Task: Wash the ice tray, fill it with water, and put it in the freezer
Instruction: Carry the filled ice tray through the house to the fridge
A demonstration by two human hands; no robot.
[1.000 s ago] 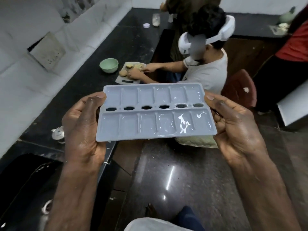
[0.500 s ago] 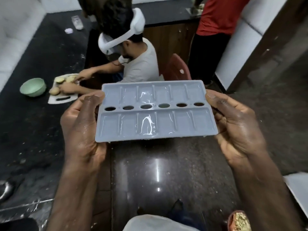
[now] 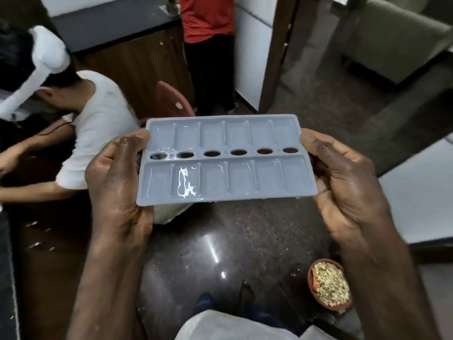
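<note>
A pale blue-grey ice tray (image 3: 226,160) is held level at chest height above a dark, glossy floor. It has two rows of shallow compartments and a middle row of oval holes. Water glints in the compartments, brightest near the lower left. My left hand (image 3: 117,177) grips the tray's left end with the thumb on top. My right hand (image 3: 343,177) grips the right end in the same way. Both hands look wet.
A seated person in a white shirt (image 3: 98,123) with a white headset works at the left. Another person in a red shirt (image 3: 208,18) stands behind, beside a white appliance (image 3: 250,57). A red bowl of grain (image 3: 329,284) sits on the floor at lower right.
The view has swung right, away from the black counter and sink, toward the doorway and floor. Both hands hold the tray as before; the water's glint has shifted left.
</note>
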